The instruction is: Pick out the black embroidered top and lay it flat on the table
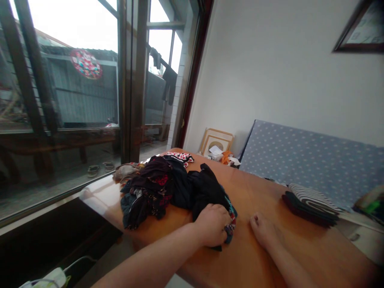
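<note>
"Where's the clothing pile [168,188]?"
"On the desk [258,204], at 11 o'clock from the right hand [264,230], which lies empty, loosely curled."
"And the left hand [211,225]?"
"Closed narrow on the pile's near edge, a firm gather."

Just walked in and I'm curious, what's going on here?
A person has their left hand on the near edge of a heap of dark clothes on an orange wooden table. Their right hand rests empty on the table, apart from the heap. Further right lies a folded stack of clothes with a striped piece on top, beside a dotted blue cushion.
</note>
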The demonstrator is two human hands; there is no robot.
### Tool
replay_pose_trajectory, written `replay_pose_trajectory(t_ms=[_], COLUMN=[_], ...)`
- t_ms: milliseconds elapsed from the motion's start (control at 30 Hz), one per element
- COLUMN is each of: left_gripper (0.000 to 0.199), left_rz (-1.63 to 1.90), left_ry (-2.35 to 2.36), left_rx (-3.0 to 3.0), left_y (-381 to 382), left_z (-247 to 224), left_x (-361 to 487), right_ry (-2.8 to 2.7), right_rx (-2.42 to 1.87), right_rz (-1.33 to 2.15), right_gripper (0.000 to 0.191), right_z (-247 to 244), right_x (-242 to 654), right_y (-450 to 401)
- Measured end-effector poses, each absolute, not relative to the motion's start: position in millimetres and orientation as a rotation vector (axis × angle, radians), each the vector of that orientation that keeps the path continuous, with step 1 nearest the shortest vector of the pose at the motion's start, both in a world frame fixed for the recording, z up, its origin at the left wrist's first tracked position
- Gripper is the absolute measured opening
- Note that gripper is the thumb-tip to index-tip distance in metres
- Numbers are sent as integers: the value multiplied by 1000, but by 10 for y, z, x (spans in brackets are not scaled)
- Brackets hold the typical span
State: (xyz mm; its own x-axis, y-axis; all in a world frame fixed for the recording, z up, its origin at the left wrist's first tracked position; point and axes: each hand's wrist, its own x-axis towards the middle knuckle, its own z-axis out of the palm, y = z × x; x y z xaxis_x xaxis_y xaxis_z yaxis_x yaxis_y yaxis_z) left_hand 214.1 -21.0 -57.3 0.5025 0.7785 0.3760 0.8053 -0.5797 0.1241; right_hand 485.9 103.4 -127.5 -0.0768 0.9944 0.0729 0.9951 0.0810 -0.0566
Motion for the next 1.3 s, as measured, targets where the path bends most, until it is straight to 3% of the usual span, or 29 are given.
replay_pose_trajectory(t_ms=[333, 633, 800, 867, 967, 1033, 1100, 1200, 1300], left_gripper=[26, 24, 24, 39, 76, 88, 73, 28, 10], left_rz=[-571, -1426, -999, -769, -513, -417, -391, -477, -746], left_ry=[-1152, -1512, -1808, -1894, -2084, -2244, -2336, -2372, -2344], left_rx=[-2880, -2602, -2291, -2202, -2155, -2136, -2131, -2157, -2171], left_y=[-540, -422, -8, 153, 331, 401, 443, 489, 572], left_z=[-515, -383, -293, -289, -340, -400, -454, -460, -326], left_x=[2342, 2147, 1649, 1433, 1188, 1096, 1050, 1017, 960], right_ry=[-2226, -2213, -2211, -2209, -2217, -2224, -2223, -2223, -2223], right_rx=[-2070, -2060, -2011, -1989, -2010, -2015, -2005, -1994, -2003], right_rz=[12, 14, 21, 29, 58, 84, 95, 89, 69], right_gripper=[39, 40, 40, 39, 37, 37, 37, 36, 35], right_z=[-1247, -1141, -1186, -1213, -1248, -1264, -1275, -1284, -1287], right_x=[4847, 4787, 4814, 4830, 4850, 4860, 4866, 4869, 4871], right_y=[1001, 917, 928, 948, 993, 1022, 1041, 1047, 1043])
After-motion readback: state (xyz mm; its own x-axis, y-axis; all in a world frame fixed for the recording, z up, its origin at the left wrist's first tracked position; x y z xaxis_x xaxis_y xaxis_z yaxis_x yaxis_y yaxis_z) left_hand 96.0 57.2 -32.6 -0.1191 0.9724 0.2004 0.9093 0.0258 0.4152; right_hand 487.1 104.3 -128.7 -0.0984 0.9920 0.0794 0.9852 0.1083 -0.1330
